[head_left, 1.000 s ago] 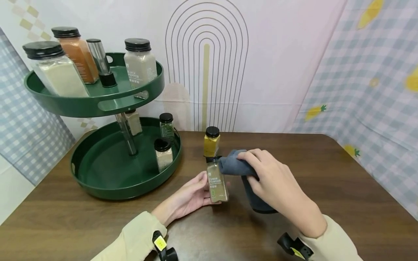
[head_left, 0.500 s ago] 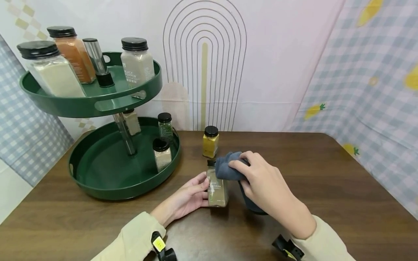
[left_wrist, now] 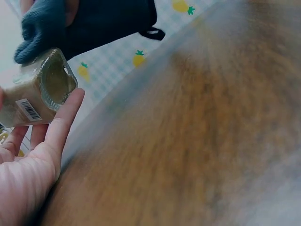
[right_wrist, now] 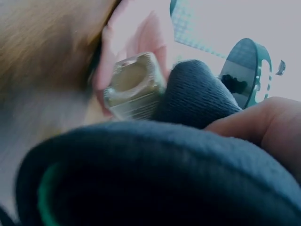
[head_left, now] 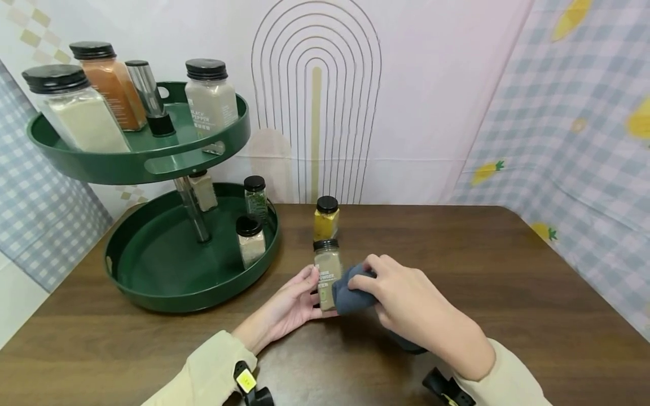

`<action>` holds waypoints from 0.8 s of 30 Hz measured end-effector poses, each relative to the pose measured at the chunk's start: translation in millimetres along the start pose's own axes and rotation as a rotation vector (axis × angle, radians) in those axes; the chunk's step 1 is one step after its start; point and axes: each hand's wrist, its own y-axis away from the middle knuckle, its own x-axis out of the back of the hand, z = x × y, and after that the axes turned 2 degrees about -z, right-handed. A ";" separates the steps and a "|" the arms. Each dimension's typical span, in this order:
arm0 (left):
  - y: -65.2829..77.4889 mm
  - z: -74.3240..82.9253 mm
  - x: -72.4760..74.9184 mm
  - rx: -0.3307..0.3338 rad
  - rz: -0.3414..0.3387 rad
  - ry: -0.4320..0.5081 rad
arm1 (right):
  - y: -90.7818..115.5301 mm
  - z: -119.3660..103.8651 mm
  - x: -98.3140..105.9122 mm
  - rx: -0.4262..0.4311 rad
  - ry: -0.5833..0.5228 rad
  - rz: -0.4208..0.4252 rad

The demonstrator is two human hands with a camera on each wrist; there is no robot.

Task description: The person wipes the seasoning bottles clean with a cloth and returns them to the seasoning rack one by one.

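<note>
The left hand [head_left: 291,307] is grasping a small jar of cumin powder [head_left: 329,273], and the thumb is lying on its side while one finger is touching near the bottom. The jar is tilting a bit in front of the person, up off the table [head_left: 457,248], and its clear bottom is showing to both wrist cameras. The right hand [head_left: 406,296] is pinching a dark blue cloth [head_left: 350,290], and part of the cloth is touching the jar near its lower end. It may be a mitt, but the close view is blurry, so telling is hard. A little loop [left_wrist: 154,34] is sticking out from its edge. A yellow jar [head_left: 326,224] with a black lid is standing on the table just behind the cumin jar. To the left, a green stand [head_left: 172,304] with two round trays is standing on the table. Its top tray is carrying three big jars [head_left: 212,110] and a silver tube [head_left: 146,90]. Its bottom tray is holding three smaller jars [head_left: 251,248].
</note>
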 end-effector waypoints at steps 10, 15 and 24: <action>-1.8 -1.4 -0.6 -0.010 -0.027 -0.002 | 4.9 3.8 9.9 0.106 -0.123 -0.186; -1.6 -1.6 -2.1 -0.006 -0.051 -0.007 | 5.3 14.5 16.1 0.012 -0.179 -0.061; -1.6 -2.0 -1.3 0.019 -0.091 -0.138 | -5.4 15.3 1.4 -0.167 -0.143 0.329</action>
